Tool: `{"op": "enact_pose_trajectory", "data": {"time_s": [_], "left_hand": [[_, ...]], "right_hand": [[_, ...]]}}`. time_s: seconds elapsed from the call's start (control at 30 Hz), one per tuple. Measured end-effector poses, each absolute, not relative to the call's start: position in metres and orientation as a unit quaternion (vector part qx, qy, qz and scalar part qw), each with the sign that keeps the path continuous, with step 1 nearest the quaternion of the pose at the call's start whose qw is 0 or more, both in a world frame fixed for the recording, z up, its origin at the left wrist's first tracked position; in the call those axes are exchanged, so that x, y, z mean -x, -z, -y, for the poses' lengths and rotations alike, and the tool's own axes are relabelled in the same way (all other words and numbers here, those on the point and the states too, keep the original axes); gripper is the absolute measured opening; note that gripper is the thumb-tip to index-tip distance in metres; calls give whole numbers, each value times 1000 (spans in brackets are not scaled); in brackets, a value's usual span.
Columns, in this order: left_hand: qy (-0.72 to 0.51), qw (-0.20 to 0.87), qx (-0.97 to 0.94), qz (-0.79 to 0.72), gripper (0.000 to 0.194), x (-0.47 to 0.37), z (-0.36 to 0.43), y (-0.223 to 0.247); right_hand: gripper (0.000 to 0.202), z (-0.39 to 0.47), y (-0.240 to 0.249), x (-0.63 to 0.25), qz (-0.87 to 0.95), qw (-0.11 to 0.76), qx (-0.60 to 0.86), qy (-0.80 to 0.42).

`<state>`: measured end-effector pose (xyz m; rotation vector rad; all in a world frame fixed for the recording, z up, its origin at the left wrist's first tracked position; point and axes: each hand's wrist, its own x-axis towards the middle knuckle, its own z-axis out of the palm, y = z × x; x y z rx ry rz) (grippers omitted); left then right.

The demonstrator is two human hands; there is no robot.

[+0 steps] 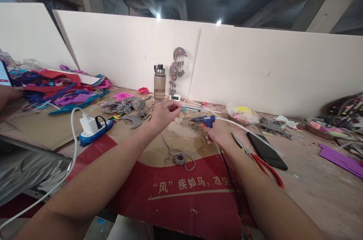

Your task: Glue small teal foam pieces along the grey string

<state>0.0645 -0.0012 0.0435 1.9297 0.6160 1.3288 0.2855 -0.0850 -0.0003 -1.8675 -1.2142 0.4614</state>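
On the body's side of all the fingers, red-printed cardboard (195, 206) carries a slack coil of grey cord (180, 159), whose thin loops could snag a fingertip or catch a drip of glue. Below the right fingers hangs a smooth black cable (227, 168), which might drag on the cord if the wrist swings. To the right of those fingers, red-handled metal pliers (247, 151) lie beside a flat, glossy black phone (268, 151), both near enough for the forearm to knock. The right hand (217, 133) is curled firmly round a hard blue plastic glue gun (209, 120); its narrow nozzle points towards the left fingers, so a burn seems the chief danger if it is hot. The left hand (167, 114) has thumb and forefinger drawn together, seemingly on a small teal piece (184, 109), which could slip, being so tiny. Left of that pinch lies a felt-like grey crescent (133, 121). Beyond the fingers, a translucent bottle (159, 84) and a fuzzy grey ornament (178, 64) with pink beads stand before smooth white panels (255, 66).
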Motion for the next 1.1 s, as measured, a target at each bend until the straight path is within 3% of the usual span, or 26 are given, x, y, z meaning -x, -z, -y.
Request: {"op": "enact_pose_trajectory", "data": {"time_s": [0.13,0.2,0.27,0.4,0.57,0.9,1.1], "left_hand": [[-494,360,-753,-245,16,-68,7,-42],[-496,361,-750,-246,15,-71,7,-39],[-501,353,-753,-241,15,-74,6,-35],[-498,294,-778,-246,14,-75,6,-31],[-484,229,-803,-263,13,-74,12,-33],[-446,232,-822,-268,12,-75,18,-38],[-440,314,-795,-275,14,-77,19,-38]], "right_hand": [[29,97,-10,-277,552,399,729,68],[19,103,-20,-263,571,431,689,115],[19,104,-28,-246,593,490,636,55],[38,96,-28,-215,548,591,573,-152],[46,92,-23,-201,494,610,541,-302],[15,94,-23,-213,537,606,574,-125],[13,98,-26,-213,548,587,590,-85]]}}
